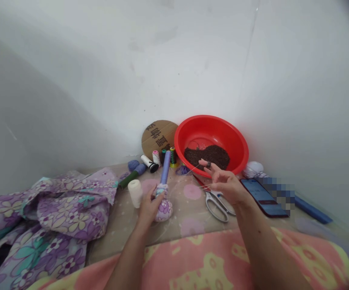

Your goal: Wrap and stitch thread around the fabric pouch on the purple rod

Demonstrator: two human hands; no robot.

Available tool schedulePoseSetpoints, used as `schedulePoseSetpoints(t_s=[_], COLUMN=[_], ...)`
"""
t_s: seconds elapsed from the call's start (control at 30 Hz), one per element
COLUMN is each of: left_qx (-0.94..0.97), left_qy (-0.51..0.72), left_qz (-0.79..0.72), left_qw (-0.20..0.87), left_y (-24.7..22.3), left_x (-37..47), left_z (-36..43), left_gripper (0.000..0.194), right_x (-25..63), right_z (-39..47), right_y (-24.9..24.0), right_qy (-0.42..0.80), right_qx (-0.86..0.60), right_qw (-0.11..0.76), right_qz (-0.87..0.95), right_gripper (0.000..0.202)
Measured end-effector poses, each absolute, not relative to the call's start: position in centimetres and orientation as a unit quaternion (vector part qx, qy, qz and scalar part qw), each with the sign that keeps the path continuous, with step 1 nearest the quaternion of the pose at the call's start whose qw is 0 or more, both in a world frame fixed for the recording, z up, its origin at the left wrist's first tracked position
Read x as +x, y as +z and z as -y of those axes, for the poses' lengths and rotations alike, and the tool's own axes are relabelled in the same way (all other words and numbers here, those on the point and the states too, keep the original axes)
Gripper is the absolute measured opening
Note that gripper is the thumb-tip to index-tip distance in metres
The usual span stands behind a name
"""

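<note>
A purple stick [165, 167] rises from a rounded bundle of purple floral cloth [164, 212], gathered tight around the stick's lower end. My left hand [149, 204] grips this bundle at its gathered neck, fingers closed. A thin pale thread [192, 170] stretches from near the bundle to my right hand [225, 184], which is raised to the right with the thread around its fingers. One finger wears a dark ring [208, 164]. Beside my left hand stands a cream spool of thread [136, 193]. Grey-handled scissors [216, 208] lie below my right hand.
A red basin [241, 155] holding dark grains leans near the wall, beside a cardboard disc [155, 139]. Smaller spools [156, 158] and blue yarn [133, 164] sit behind. Floral cloth [71, 213] covers the left; a phone [262, 197] and blue rod [312, 210] lie right.
</note>
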State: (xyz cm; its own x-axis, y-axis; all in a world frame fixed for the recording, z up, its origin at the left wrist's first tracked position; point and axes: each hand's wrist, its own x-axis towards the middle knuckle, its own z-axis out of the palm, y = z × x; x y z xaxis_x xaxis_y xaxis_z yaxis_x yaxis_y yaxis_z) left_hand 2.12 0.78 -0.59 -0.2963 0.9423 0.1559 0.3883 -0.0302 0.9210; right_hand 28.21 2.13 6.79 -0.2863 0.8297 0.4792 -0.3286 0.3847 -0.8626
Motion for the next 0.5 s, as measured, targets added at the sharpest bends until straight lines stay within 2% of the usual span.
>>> schedulePoseSetpoints(t_s=[0.17, 0.33, 0.5], left_qx=[0.542, 0.528, 0.531], left_qy=[0.499, 0.489, 0.484], left_qz=[-0.623, -0.645, -0.641], left_qw=[0.265, 0.258, 0.271], left_y=[-1.4, -1.5, -1.2], left_x=[1.8, 1.8, 2.0], left_z=[-1.2, -1.4, -1.3], left_gripper=[0.058, 0.054, 0.052], right_x=[28.0, 27.8, 27.8], right_z=[-2.0, -1.6, -1.1], right_y=[7.1, 7.4, 8.2], right_qy=[0.512, 0.558, 0.555], right_qx=[-0.177, -0.158, -0.151], right_qw=[0.588, 0.574, 0.574], right_qz=[0.601, 0.577, 0.583], right_gripper=[0.021, 0.024, 0.021])
